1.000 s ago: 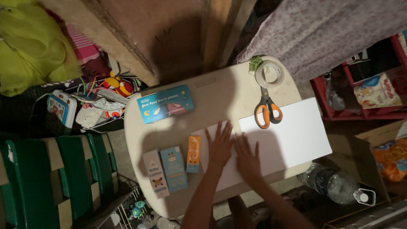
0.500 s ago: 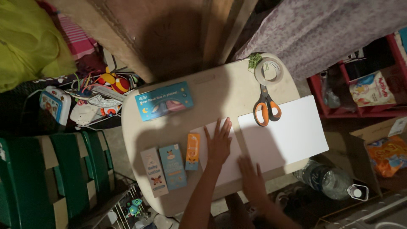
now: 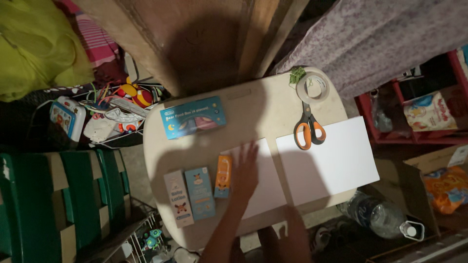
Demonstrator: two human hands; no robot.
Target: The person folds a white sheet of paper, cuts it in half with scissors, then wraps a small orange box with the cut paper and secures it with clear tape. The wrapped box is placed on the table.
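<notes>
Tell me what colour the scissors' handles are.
Orange, with dark grey trim, on the scissors lying across the white sheet's edge; only the head view shows them.

**Boxes and packets around the small table**

A flat rectangular blue carton (image 3: 193, 118) lies near the table's far edge. Nearer lie three small upright cartons side by side: a pale pink one (image 3: 176, 198), a light blue one (image 3: 199, 193), a narrow orange one (image 3: 223, 176). A pale snack bag (image 3: 430, 111) sits on the red shelf, an orange packet (image 3: 447, 188) in a cardboard box
</notes>
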